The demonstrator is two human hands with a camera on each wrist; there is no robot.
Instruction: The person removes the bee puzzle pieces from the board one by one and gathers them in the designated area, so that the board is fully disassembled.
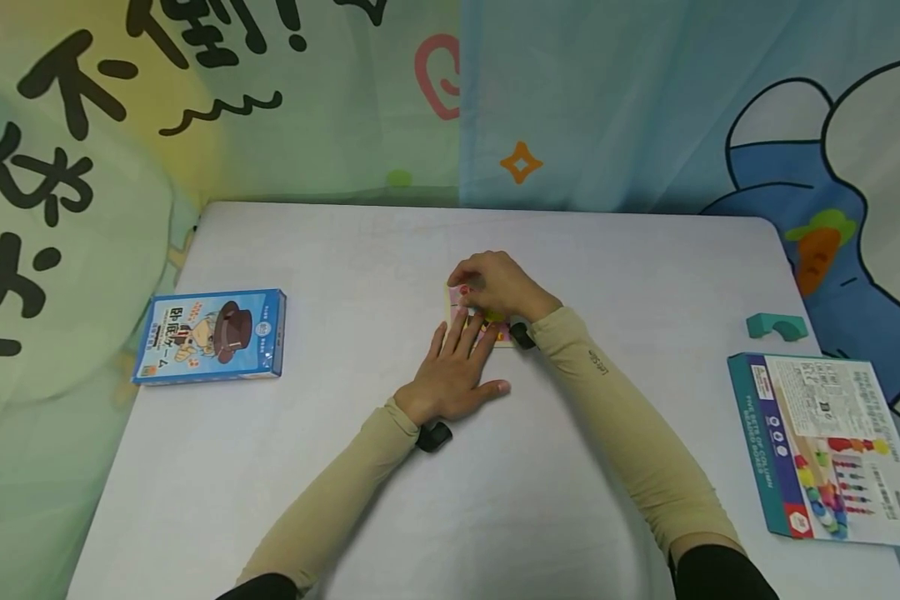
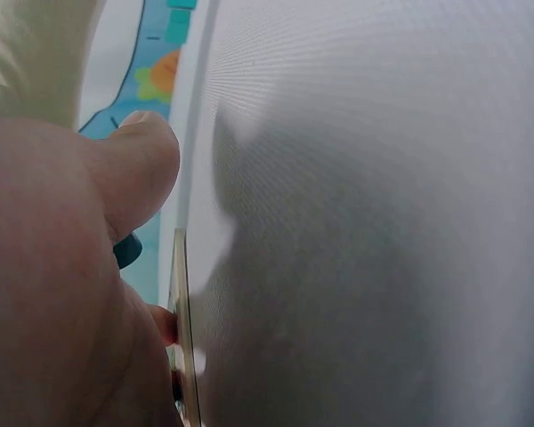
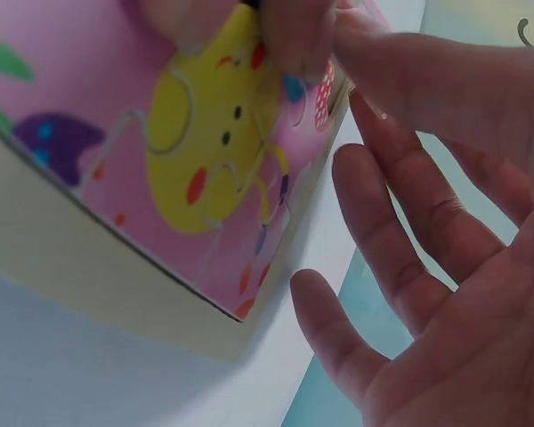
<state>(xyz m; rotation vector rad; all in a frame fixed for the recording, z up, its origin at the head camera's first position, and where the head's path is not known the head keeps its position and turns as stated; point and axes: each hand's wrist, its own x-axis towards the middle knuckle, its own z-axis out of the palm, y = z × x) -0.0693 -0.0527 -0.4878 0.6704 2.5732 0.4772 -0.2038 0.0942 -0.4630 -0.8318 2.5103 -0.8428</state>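
On the white table lies a small jigsaw puzzle (image 3: 116, 191) in a pale frame, with a yellow character on pink; the hands partly cover it. My left hand (image 1: 453, 379) rests its outstretched fingers on the near part of the puzzle, thumb held out to the side. From the far right my right hand (image 1: 498, 283) reaches over it. Its thumb and index finger pinch at the puzzle's edge, the exact grip being partly hidden, while the other fingers (image 3: 365, 205) hang loosely beside it. The left wrist view shows the puzzle's thin edge (image 2: 183, 302) beyond the left hand (image 2: 53, 267).
A blue box with a hatted cartoon figure (image 1: 217, 337) lies at the table's left edge. At the right edge are a larger teal-sided box (image 1: 832, 450) and a green arch-shaped block (image 1: 776, 326). A printed curtain (image 1: 592, 100) hangs behind the table.
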